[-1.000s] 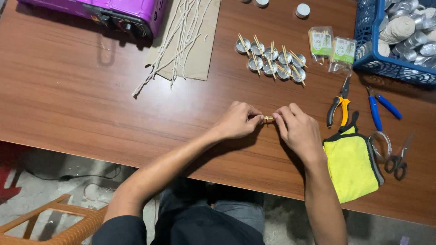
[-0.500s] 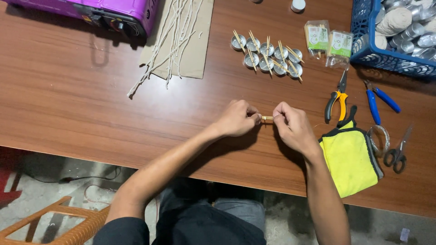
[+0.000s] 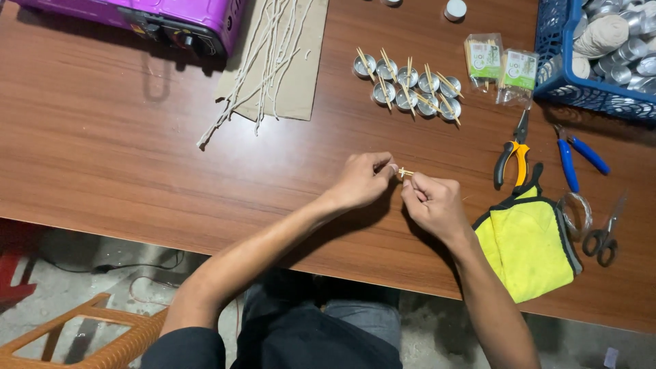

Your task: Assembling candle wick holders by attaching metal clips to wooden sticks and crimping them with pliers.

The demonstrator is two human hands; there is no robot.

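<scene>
Right now the left hand (image 3: 361,181) and the right hand (image 3: 432,203) pinch a tiny stick (image 3: 406,172) between their fingertips, just above the table (image 3: 123,164) — close together so it stays steady. Little tin cups (image 3: 408,87) with sticks, pliers (image 3: 512,147) and a yellow cloth (image 3: 529,242) lie near — nothing blocks the hands.

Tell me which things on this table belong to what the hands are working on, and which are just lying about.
In use:
left hand
right hand
small wooden sticks pinched between both
metal cups with sticks
waxed wicks on cardboard

Lying about:
yellow cloth
orange pliers
blue pliers
scissors
purple stove
</scene>
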